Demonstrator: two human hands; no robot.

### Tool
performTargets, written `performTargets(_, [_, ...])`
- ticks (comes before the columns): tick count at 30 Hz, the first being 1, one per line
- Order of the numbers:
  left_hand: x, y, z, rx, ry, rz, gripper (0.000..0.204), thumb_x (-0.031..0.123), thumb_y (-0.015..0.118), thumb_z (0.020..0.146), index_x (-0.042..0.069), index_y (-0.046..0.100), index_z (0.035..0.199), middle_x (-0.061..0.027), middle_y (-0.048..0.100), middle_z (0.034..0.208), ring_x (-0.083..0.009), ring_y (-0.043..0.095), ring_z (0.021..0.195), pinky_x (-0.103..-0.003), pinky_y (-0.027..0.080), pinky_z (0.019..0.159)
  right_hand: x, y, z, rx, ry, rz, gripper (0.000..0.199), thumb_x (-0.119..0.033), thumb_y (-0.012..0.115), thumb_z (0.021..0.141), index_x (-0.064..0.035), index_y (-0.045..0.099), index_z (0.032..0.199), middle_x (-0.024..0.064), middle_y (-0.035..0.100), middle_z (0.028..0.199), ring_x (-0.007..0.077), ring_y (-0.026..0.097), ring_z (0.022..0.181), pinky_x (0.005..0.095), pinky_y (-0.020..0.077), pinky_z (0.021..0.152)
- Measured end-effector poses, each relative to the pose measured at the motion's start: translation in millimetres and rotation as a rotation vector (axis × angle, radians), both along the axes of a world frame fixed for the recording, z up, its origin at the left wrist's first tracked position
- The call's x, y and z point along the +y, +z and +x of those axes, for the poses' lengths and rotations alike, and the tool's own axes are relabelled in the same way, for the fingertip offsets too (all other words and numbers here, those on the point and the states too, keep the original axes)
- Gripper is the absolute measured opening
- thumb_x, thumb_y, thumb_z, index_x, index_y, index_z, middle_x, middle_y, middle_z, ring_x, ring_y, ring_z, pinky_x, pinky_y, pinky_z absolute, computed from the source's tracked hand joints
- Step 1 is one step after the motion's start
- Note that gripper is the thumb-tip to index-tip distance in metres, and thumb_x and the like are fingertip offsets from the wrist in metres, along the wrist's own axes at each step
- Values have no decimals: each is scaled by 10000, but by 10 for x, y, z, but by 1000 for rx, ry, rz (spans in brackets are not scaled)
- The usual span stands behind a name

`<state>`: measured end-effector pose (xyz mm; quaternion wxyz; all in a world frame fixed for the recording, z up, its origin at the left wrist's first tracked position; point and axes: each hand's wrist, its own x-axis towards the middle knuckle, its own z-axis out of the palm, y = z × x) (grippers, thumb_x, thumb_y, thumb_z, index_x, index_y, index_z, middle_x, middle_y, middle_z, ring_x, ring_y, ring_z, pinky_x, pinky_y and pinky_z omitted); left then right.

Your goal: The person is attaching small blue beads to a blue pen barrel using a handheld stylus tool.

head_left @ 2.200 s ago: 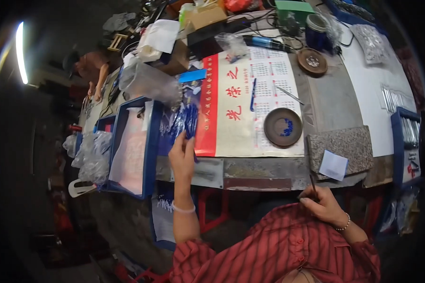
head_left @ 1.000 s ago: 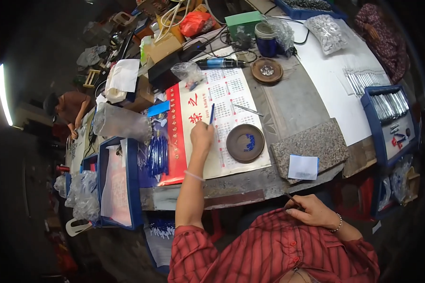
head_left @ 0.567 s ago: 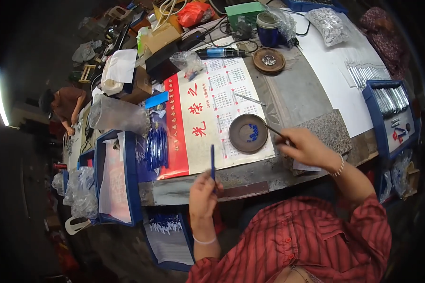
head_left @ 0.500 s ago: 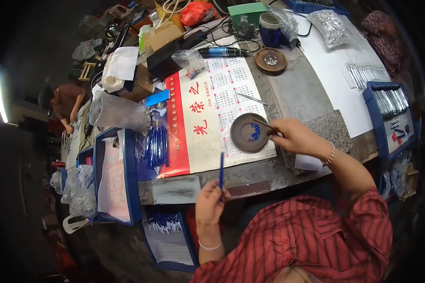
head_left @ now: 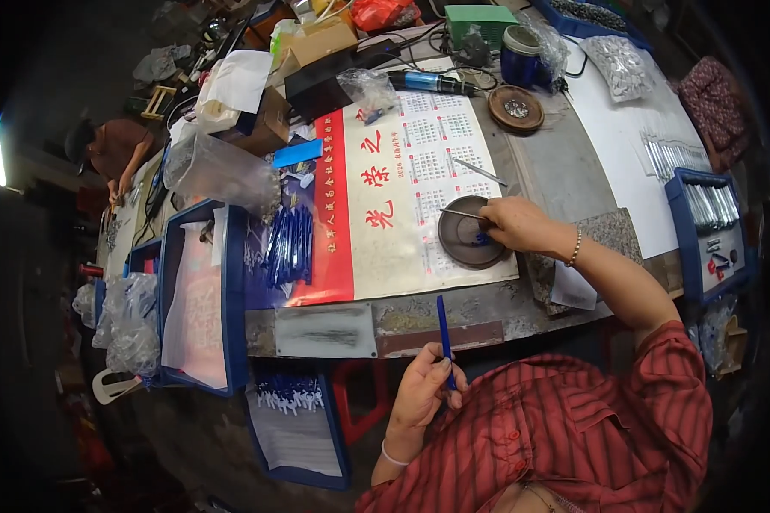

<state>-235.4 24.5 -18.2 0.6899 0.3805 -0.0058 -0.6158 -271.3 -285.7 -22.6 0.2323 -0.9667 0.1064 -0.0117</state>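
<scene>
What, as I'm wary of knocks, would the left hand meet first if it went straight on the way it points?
Probably the table's front edge, just ahead of the left hand in the picture. Depth is unclear: the hand and its blue stick may be high enough to clear it.

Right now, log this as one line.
left hand: holds blue stick | right hand: holds thin tool over brown dish | blue bits: in dish
</scene>
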Motion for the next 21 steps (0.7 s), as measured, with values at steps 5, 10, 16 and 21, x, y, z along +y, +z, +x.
performTargets(5, [-35, 3, 51, -20, -48, -55, 197, 172, 492, 925, 63, 400, 1061, -134, 592, 751, -145, 567, 522, -217, 477, 481, 12, -18, 39, 39, 0, -19, 108, -66, 550, 724, -12, 578, 812, 163, 595, 827, 340, 583, 822, 431, 460, 713])
performTargets(10, [-74, 12, -12, -33, 2, -14, 161, 123, 501, 908, 66, 424, 1038, -156, 584, 732, -172, 545, 485, -229, 463, 441, 7, -7, 89, 61, 42, -18, 109, -69, 547, 729, -12, 581, 816, 164, 594, 840, 337, 583, 840, 424, 462, 729])
performTargets(16, [-180, 50, -26, -144, -21, 49, 204, 114, 490, 902, 31, 396, 1062, -135, 582, 734, -158, 544, 501, -226, 456, 456, -18, -116, 86, 178, -33, -38, 192, -85, 557, 729, -30, 631, 897, 174, 620, 872, 335, 622, 806, 426, 494, 678])
performTargets(21, [-151, 39, -85, -279, 81, 76, 182, 115, 494, 881, 36, 433, 1034, -121, 557, 676, -154, 495, 453, -226, 408, 387, -30, -77, 90, -156, -15, 104, 171, -143, 584, 687, -1, 602, 781, 194, 620, 761, 339, 616, 730, 422, 486, 622])
